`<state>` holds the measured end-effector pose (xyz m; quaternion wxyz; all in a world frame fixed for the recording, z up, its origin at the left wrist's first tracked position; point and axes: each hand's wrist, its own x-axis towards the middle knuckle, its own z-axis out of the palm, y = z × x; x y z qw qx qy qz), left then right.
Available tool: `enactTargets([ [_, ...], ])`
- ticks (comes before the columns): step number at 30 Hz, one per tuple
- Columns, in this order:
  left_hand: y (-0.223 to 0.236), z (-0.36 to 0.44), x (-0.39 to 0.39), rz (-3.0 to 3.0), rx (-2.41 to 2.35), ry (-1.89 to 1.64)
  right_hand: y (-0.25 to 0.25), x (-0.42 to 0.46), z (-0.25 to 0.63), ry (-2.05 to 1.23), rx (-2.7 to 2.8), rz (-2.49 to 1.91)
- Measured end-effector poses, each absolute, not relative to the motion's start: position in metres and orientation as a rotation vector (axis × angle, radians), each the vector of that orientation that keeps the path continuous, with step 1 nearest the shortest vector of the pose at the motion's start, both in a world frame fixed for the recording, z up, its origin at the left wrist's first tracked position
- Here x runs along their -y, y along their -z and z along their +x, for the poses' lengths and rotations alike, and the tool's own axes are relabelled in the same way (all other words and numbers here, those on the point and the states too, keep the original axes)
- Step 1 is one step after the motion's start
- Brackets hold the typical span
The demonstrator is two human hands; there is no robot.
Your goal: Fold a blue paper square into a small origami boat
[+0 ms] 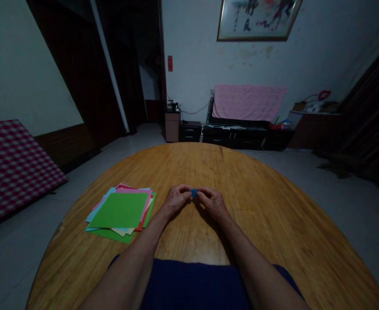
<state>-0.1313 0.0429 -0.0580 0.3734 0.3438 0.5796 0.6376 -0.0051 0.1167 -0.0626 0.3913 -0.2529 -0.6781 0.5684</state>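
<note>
Between my fingertips is a small blue piece (194, 193), perhaps folded paper; its exact shape is too small to make out. My left hand (178, 197) pinches it from the left, fingers closed. From the right, my right hand (212, 201) pinches the same piece with thumb and fingers. Both hands are low over the middle of the wooden table (260, 241). Left of my left hand lies a loose stack of square coloured paper sheets (120, 211), bright green on top, with pink, red, light blue and pale yellow edges sticking out.
The round table's far edge faces a low black cabinet (234, 137) by the wall. A pink cloth (249, 102) hangs over something flat on it. To the left stands a surface under a red-and-white checked cloth (15, 168). A framed picture (259, 19) hangs above.
</note>
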Motion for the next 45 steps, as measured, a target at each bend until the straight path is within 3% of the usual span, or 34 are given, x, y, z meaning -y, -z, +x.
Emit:
enactTargets([
  [22, 0.042, -0.127, -0.033, 1.8, -1.987, -1.449, 0.05, -0.11, -0.013, -1.464, 1.71, -0.766],
  [31, 0.043, -0.124, -0.032, 1.781, -2.045, -1.447, 0.052, -0.112, -0.017, -1.217, 1.844, -0.883],
  [45, 0.044, -0.123, -0.033, 1.693, -2.055, -1.523, 0.051, -0.109, -0.018, -1.179, 1.833, -0.942],
])
